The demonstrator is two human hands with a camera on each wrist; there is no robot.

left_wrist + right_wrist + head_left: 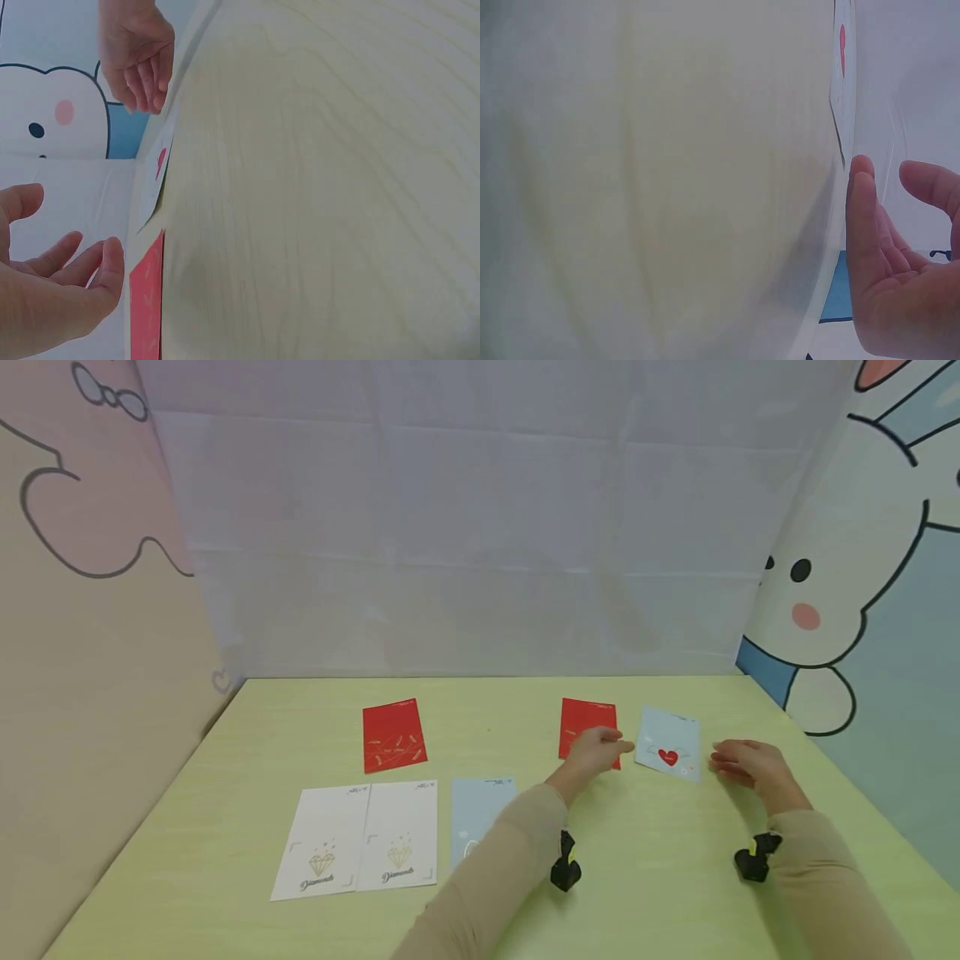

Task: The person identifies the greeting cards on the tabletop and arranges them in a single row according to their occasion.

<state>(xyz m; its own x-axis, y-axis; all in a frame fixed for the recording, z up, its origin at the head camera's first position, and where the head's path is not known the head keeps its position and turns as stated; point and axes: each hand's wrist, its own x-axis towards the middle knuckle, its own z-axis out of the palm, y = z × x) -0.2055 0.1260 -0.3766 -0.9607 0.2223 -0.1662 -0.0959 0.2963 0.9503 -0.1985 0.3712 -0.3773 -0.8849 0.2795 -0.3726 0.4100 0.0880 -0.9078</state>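
Observation:
A light blue card with a red heart (667, 743) lies on the table between my two hands. My left hand (595, 752) is over the lower part of a red card (581, 714), its fingertips pointing at the blue card's left edge. In the left wrist view this hand (67, 289) has loosely bent fingers and nothing between them. To the right of the blue card is my right hand (753, 768), also with nothing in it. The right wrist view shows its thumb (930, 184) apart from the fingers (862, 225).
Another red card (393, 737) lies at the back left of the table (225, 860). Two white cards with gold diamonds (322, 843) (397, 835) sit side by side nearer the front. A plain-topped light blue card (480, 810) is partly hidden by the left sleeve (487, 877).

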